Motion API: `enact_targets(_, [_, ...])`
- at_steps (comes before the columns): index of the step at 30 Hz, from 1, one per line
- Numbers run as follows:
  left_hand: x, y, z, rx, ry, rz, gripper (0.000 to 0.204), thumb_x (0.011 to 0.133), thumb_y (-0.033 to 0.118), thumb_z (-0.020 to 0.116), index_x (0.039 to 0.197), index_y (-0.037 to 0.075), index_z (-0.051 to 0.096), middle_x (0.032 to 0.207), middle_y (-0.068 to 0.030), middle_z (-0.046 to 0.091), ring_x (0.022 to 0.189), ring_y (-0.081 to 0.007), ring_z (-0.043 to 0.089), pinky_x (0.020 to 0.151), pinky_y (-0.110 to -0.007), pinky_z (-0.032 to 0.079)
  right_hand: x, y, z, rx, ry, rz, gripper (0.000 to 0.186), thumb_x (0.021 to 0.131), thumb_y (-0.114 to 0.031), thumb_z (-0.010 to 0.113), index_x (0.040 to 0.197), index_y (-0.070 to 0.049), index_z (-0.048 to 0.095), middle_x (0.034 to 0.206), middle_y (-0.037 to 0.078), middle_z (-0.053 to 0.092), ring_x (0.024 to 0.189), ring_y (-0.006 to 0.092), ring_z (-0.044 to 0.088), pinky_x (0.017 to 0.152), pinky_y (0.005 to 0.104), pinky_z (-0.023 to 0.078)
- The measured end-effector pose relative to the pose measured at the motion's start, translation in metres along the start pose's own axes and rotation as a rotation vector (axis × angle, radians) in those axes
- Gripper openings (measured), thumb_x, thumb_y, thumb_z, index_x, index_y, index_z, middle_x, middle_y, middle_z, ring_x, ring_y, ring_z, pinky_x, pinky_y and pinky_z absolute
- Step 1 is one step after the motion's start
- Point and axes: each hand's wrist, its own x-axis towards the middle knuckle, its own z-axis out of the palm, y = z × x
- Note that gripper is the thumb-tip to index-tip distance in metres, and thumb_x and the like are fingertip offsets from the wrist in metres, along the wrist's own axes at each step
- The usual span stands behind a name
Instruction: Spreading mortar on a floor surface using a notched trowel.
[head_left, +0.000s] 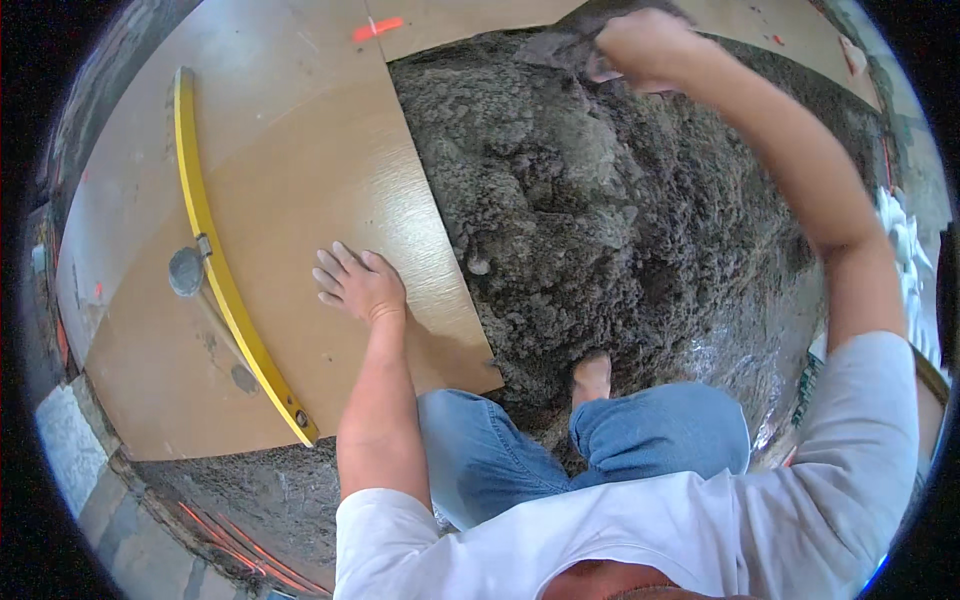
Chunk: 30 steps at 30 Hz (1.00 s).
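My left hand rests with fingers spread on a large glossy tan tile. Over the far part of a rough grey mortar bed, my right hand is closed around what looks like a trowel. Its dark, flat blade is smeared by motion, and the fingers hide its handle. Left of my left hand, a yellow spirit level lies lengthwise on the tile. A mallet with a round grey head lies beside it, the handle passing close along the level.
My bare foot is at the near edge of the mortar. More tan tile borders the mortar at the far side, with an orange-red mark at the joint. Orange-red lines run at lower left. White crumpled material lies at the right.
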Motion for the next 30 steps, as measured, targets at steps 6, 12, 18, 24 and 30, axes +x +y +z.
enact_targets(6, [0.004,0.005,0.003,-0.035,-0.014,0.049,0.055,0.089,0.033,0.044,0.138,0.011,0.037,0.149,-0.0121,0.026,0.137,-0.0369,0.020,0.107,-0.059,0.014,-0.026,-0.037,0.095,0.370,0.144,0.140,0.014,0.069,-0.012,0.064,0.082,-0.006,0.065,0.080,0.014,0.066,0.077,0.0314,0.065,0.069,0.0430,0.053])
enact_targets(12, [-0.001,-0.001,-0.005,0.019,-0.017,-0.012,0.053,0.090,0.031,0.043,0.138,0.011,0.037,0.149,-0.0119,0.027,0.136,-0.0369,0.022,0.107,-0.058,0.015,-0.185,-0.030,0.091,1.477,-0.135,0.538,0.019,0.074,-0.016,0.057,0.086,-0.003,0.064,0.057,0.005,0.054,0.050,0.0154,0.053,0.055,0.0331,0.048])
enact_targets(18, [0.000,0.010,0.003,0.046,0.018,0.047,0.050,0.092,0.035,0.038,0.138,0.015,0.039,0.148,-0.0088,0.030,0.136,-0.0331,0.025,0.107,-0.056,0.019,-0.077,-0.119,0.169,2.054,-0.101,0.589,0.059,0.083,-0.061,0.055,0.059,-0.007,0.056,0.053,0.003,0.051,0.045,0.0125,0.045,0.044,0.0272,0.038])
enact_targets(24, [-0.001,0.009,-0.007,0.053,-0.006,0.006,0.051,0.093,0.034,0.039,0.139,0.012,0.038,0.148,-0.0109,0.029,0.136,-0.0315,0.024,0.109,-0.053,0.018,-0.046,-0.142,0.180,2.386,0.152,0.601,0.011,0.068,-0.011,0.063,0.064,-0.004,0.056,0.059,0.001,0.053,0.046,0.0095,0.048,0.042,0.0249,0.036])
enact_targets(30, [0.002,0.011,-0.001,0.049,-0.016,0.006,0.051,0.093,0.036,0.038,0.138,0.012,0.039,0.148,-0.0107,0.029,0.137,-0.0322,0.024,0.108,-0.054,0.019,-0.125,-0.110,0.202,2.983,0.225,0.635,0.015,0.080,-0.015,0.060,0.089,-0.002,0.057,0.069,0.002,0.058,0.048,0.0091,0.052,0.039,0.0244,0.043])
